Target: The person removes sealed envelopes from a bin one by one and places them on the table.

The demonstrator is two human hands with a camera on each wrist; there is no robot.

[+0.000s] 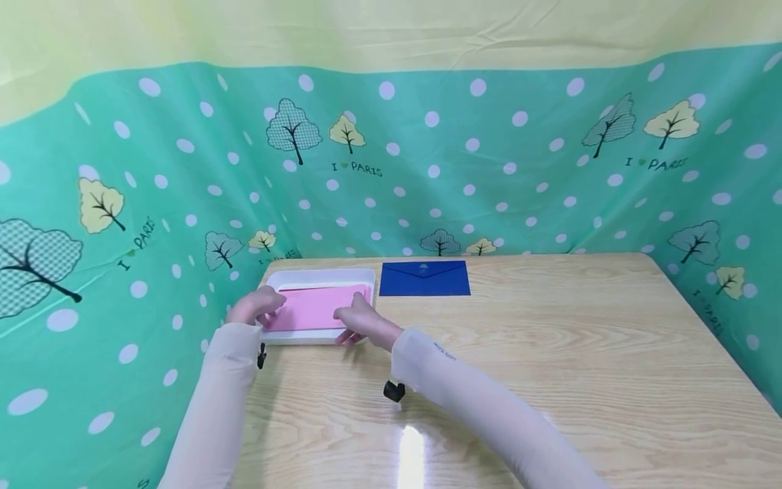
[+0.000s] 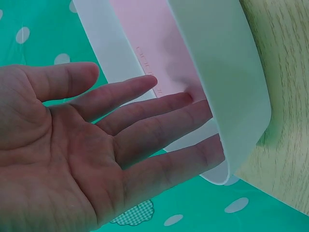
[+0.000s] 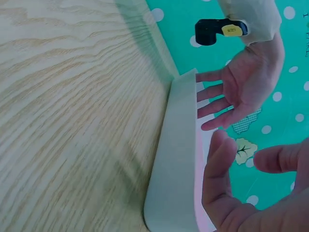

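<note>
A white tray stands at the far left of the table with a pink envelope lying in it. A dark red strip shows from under the envelope's far edge. My left hand is at the tray's left end; in the left wrist view its fingers stretch straight over the rim toward the envelope. Over the envelope's right end is my right hand. In the right wrist view a gap shows between its thumb and bent finger, with nothing seen between them.
A dark blue envelope lies flat just right of the tray, near the table's back edge. The wooden table extends to the right. A green dotted curtain hangs behind and at both sides, close to the tray's left end.
</note>
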